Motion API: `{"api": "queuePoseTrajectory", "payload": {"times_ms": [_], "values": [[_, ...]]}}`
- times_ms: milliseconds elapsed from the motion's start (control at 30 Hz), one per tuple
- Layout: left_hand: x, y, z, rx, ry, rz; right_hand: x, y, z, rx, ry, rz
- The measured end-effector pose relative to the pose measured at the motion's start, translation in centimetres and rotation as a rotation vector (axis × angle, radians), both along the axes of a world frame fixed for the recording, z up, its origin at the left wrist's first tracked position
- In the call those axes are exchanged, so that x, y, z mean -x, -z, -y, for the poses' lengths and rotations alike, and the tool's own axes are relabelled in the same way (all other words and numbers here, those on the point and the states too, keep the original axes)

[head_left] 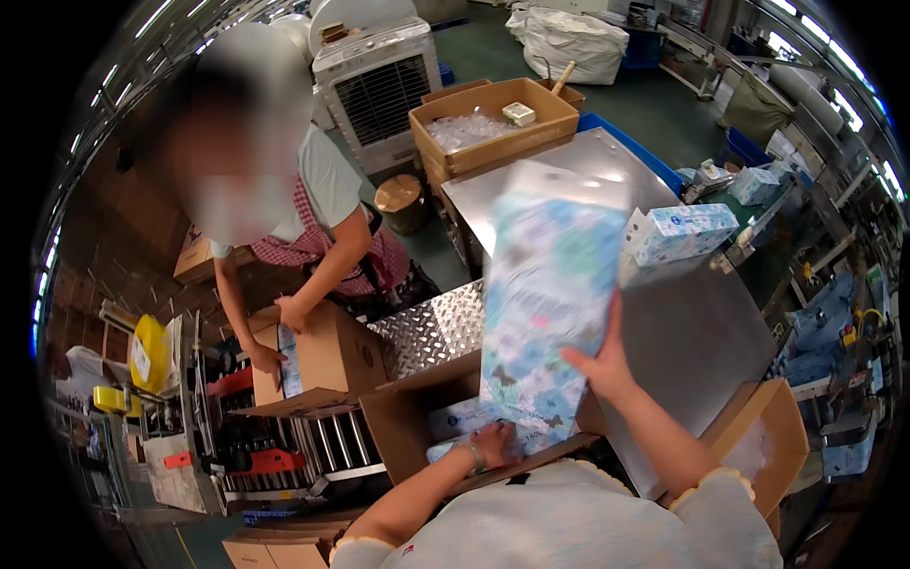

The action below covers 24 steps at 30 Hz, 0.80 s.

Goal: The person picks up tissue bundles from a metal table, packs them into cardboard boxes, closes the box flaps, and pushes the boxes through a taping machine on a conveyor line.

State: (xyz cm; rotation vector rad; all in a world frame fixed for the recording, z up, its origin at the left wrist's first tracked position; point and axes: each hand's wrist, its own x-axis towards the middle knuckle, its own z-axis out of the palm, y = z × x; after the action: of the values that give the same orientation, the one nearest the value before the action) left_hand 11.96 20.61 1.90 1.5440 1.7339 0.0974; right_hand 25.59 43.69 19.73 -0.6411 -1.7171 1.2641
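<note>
A tall floral tissue pack (545, 294) in blue, green and white is tilted over an open cardboard carton (393, 431), slightly blurred. My right hand (604, 360) grips its right side, thumb across the front and fingers out of sight behind. Down at the pack's lower end, my left hand (493, 444) has its fingers curled against the bottom corner, partly hidden. Inside the carton lie more blue tissue packs (460, 417), next to my left hand. Another floral pack (687, 232) rests on the metal table (682, 332) to the right.
Across from me, a co-worker's hands (275, 356) are at another carton (346, 356) on the roller conveyor (322, 441). A box of clear plastic (493, 119) stands beyond the table. An open carton (758, 441) is near my right elbow. Textured metal plate (431, 327) lies between the cartons.
</note>
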Motion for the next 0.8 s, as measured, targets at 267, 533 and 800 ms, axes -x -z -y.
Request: {"api": "queuePoseTrajectory", "payload": {"times_ms": [267,533,800], "values": [[3.0,0.5,-0.8,0.244,-0.092,0.107,7.8,13.5,2.2,-1.185,-0.847,0.824],[6.5,-1.5,-2.1,0.359,-0.083,0.068,12.8,22.1,5.6,-1.123,-0.606,1.122],[7.2,4.8,-5.9,0.233,-0.125,-0.193,-6.0,2.2,-6.1,-0.41,-0.257,0.849]]}}
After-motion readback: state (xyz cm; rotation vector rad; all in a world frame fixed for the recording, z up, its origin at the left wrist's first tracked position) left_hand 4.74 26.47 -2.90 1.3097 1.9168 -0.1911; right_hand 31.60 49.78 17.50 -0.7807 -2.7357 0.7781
